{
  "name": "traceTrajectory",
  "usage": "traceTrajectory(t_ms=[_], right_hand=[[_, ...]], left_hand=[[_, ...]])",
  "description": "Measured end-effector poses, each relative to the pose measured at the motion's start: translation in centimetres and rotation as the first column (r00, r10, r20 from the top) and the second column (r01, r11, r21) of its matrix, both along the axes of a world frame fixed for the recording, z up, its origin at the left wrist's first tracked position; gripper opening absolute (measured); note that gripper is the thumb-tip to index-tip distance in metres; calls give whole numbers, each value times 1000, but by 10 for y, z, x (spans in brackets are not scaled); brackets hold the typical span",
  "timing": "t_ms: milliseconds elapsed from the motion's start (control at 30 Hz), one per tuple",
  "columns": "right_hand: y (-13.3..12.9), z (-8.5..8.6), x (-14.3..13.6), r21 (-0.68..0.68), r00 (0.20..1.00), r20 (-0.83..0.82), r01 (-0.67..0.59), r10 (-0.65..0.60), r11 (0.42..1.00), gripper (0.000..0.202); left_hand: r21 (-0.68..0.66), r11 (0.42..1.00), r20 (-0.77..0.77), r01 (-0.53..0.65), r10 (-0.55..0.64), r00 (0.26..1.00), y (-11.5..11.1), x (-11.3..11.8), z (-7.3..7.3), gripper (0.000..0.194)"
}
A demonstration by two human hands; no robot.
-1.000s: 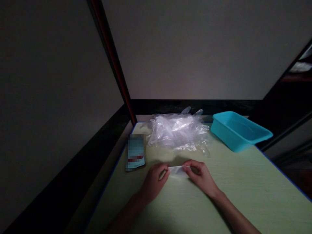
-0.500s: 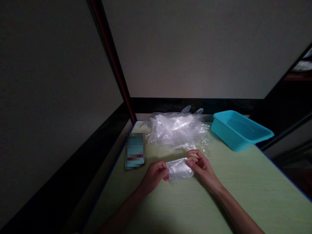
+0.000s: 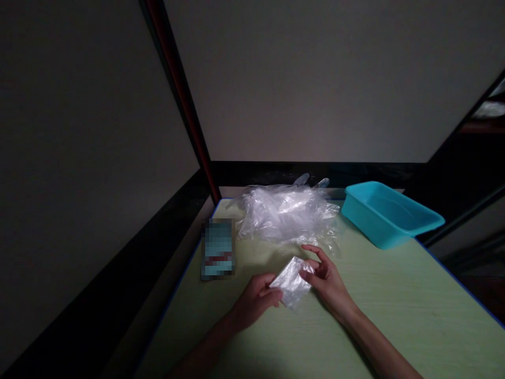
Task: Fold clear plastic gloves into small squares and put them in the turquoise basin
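Note:
Between my hands is a small folded piece of thin clear plastic (image 3: 292, 281), apparently a disposable glove, held tilted above the table. My left hand (image 3: 258, 297) pinches its left edge, thumb on top. At its right edge, my right hand (image 3: 325, 276) grips it between thumb and fingers, while the index finger stretches out free. Just beyond lies a loose pile of clear plastic gloves (image 3: 280, 213), with finger-shaped tips sticking up at the back.
A turquoise plastic basin (image 3: 373, 223) stands at the back right edge of the pale green table (image 3: 402, 305). On the left lies a flat, pixelated bluish packet (image 3: 218, 250). Walls (image 3: 315, 79) close off the back and left sides.
The folded plastic has turned from nearly level to slanted, its left end now lower. My left hand has shifted slightly down and right, its thumb now flatter over the plastic.

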State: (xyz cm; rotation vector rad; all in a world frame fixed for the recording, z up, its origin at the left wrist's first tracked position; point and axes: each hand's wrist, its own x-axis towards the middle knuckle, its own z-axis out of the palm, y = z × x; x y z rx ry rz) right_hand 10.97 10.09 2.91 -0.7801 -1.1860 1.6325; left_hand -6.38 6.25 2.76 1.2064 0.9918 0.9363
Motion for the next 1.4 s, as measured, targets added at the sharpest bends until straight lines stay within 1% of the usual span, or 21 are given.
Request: traceTrajectory(t_ms=[100, 200, 300, 400, 567, 633, 700, 767, 833, 1000, 1133, 1233, 1300, 1367, 1400], right_hand=[[-1, 0, -1, 0, 999, -20, -36, 36, 999, 47], [-4, 3, -3, -22, 993, -106, -46, 44, 999, 45], [-7, 7, -6, -46, 974, -207, -99, 88, 994, 50], [-11, 7, -9, -33, 960, -247, -146, 134, 989, 56], [-16, 1, -9, 4, 962, -237, -140, 137, 990, 65], [-18, -2, -9, 34, 968, -200, -145, 149, 989, 59], [-18, -4, -9, 58, 981, -129, -141, 148, 988, 48], [-18, -5, -10, 52, 991, -55, -120, 123, 991, 37], [-17, -5, -12, 26, 996, -16, -93, 93, 995, 32], [-17, -5, -14, 18, 999, -40, -33, 34, 999, 30], [-15, -2, -11, 24, 998, 1, 64, -64, 998, 26], [-9, 2, -2, 25, 990, 61, 127, -128, 992, 24], [-5, 5, 8, 48, 979, 118, 163, -168, 985, 24], [-1, 11, 21, 86, 961, 176, 199, -211, 976, 24], [0, 14, 28, 103, 951, 201, 216, -233, 971, 23]], left_hand=[[4, 1000, -26, -27, 28, 999, 1, 2, 0, 28], [4, 995, -39, -96, 96, 995, 2, 5, 1, 28], [-10, 985, -12, -173, 173, 985, 4, 6, 2, 29], [-10, 968, 4, -252, 252, 968, 5, 5, 1, 32], [15, 949, 24, -314, 314, 949, 5, 5, -3, 35], [9, 940, 34, -340, 340, 940, 5, 5, -4, 36], [6, 935, 36, -355, 354, 934, 5, 6, -5, 37], [6, 934, 28, -357, 356, 934, 5, 6, -5, 40], [7, 937, 12, -348, 348, 937, 6, 6, -5, 41], [23, 960, -30, -278, 278, 960, 6, 9, -1, 38], [25, 978, -43, -209, 210, 977, 2, 11, -1, 39], [-16, 978, -14, -210, 210, 978, 3, 10, 0, 42], [-44, 972, 19, -231, 232, 973, 8, 11, 3, 43], [-48, 966, 38, -256, 258, 965, 19, 18, 9, 37], [-47, 961, 47, -272, 274, 960, 26, 24, 12, 32]])
